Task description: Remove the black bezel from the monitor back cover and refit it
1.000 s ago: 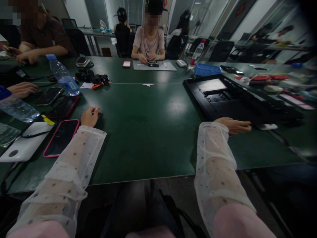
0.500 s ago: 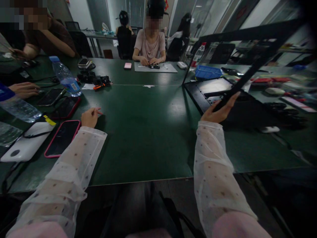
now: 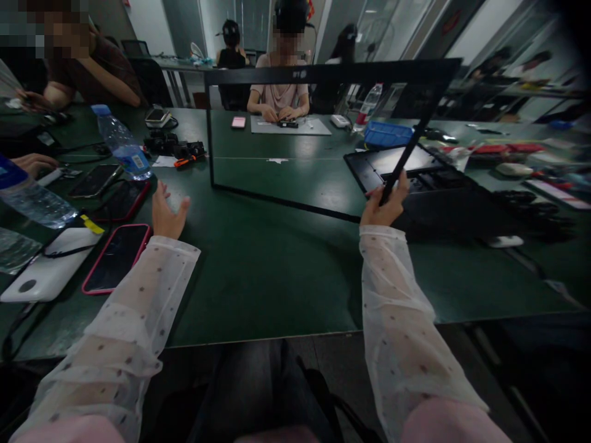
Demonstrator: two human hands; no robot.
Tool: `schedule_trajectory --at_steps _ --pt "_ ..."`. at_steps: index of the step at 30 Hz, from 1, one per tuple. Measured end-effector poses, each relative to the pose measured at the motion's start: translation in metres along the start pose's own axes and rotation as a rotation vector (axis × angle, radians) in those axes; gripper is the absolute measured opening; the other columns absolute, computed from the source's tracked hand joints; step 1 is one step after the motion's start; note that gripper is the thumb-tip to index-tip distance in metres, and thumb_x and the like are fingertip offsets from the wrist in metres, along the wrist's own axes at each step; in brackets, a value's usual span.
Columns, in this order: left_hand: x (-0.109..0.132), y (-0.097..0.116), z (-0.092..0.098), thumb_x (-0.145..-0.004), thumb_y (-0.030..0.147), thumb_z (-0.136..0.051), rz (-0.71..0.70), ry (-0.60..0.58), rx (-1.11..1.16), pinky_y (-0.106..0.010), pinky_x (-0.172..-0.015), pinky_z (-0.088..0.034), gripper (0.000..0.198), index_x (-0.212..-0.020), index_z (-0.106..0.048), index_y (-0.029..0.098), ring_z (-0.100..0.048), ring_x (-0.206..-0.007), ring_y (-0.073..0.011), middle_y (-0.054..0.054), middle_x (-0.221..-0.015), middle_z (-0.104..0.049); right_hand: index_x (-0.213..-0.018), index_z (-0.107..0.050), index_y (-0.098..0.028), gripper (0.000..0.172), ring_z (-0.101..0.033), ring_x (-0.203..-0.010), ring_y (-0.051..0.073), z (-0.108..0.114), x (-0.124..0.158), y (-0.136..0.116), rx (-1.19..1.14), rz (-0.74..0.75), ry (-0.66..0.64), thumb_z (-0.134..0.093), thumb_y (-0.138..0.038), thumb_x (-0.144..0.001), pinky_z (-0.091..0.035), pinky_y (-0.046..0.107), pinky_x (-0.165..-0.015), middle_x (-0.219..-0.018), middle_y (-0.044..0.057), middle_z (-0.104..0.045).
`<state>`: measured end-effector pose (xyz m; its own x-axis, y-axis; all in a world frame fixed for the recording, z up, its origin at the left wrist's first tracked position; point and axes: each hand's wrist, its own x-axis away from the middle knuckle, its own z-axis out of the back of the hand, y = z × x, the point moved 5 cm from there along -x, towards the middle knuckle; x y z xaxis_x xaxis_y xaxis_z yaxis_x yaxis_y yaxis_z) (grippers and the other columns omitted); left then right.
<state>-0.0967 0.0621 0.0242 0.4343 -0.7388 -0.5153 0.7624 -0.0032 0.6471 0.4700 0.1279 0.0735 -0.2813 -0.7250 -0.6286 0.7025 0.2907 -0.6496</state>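
A thin black rectangular bezel frame, like the surround of a screen, is held up in the air by its right side in my right hand. Its lower bar slants over the green table, and the middle is see-through. My left hand holds nothing; its fingers are apart, to the left of the bezel frame and not touching it. Behind my right hand, a black panel-like casing with a pale sheet at its far end lies on the table. A phone with a pink case lies beside my left forearm.
Bottles and a white device with a strap crowd the left. At the back right are a blue tray and many small items. A person sits opposite, working on a grey mat; another person's hand is at the left edge.
My right hand has swung the bezel frame leftward, from over the casing to the table's middle. My left hand has raised and spread its fingers.
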Motion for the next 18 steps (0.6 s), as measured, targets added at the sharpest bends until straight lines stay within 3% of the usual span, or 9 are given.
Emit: schedule_trajectory --at_steps 5,8,12,18 --pt "0.005 0.011 -0.001 -0.088 0.037 -0.07 -0.056 -0.02 -0.006 -0.044 -0.115 -0.049 0.087 -0.165 -0.033 0.019 -0.065 -0.13 -0.0272 -0.018 -0.158 -0.055 -0.164 -0.038 -0.013 0.069 -0.075 -0.085 0.024 -0.03 0.001 0.027 0.009 -0.046 -0.077 -0.041 -0.042 -0.101 -0.06 0.044 -0.093 -0.089 0.008 -0.074" --pt "0.006 0.013 -0.001 -0.089 0.028 -0.062 -0.028 -0.061 -0.028 -0.042 -0.111 -0.052 0.074 -0.159 -0.043 0.018 -0.069 -0.12 -0.0251 -0.013 -0.145 -0.067 -0.158 -0.047 -0.014 0.066 -0.075 -0.084 0.023 -0.046 -0.002 0.05 0.009 -0.082 -0.117 -0.046 -0.041 -0.098 -0.06 0.043 -0.093 -0.087 0.007 -0.075" --pt "0.008 0.016 -0.004 -0.089 0.02 -0.053 -0.056 -0.119 -0.096 -0.044 -0.116 -0.048 0.059 -0.148 -0.059 0.021 -0.066 -0.126 -0.0268 -0.01 -0.134 -0.074 -0.151 -0.055 -0.014 0.062 -0.076 -0.091 0.026 -0.058 -0.005 0.073 0.036 -0.123 -0.162 -0.052 -0.039 -0.094 -0.059 0.046 -0.096 -0.091 0.009 -0.077" --pt "0.014 0.028 -0.019 -0.093 0.037 -0.061 -0.219 -0.271 -0.084 -0.054 -0.124 -0.037 0.044 -0.134 -0.072 0.023 -0.057 -0.14 -0.0328 -0.011 -0.141 -0.071 -0.144 -0.062 -0.011 0.062 -0.076 -0.101 0.03 -0.061 -0.006 0.078 0.08 -0.141 -0.207 -0.055 -0.028 -0.084 -0.055 0.048 -0.105 -0.089 0.011 -0.077"
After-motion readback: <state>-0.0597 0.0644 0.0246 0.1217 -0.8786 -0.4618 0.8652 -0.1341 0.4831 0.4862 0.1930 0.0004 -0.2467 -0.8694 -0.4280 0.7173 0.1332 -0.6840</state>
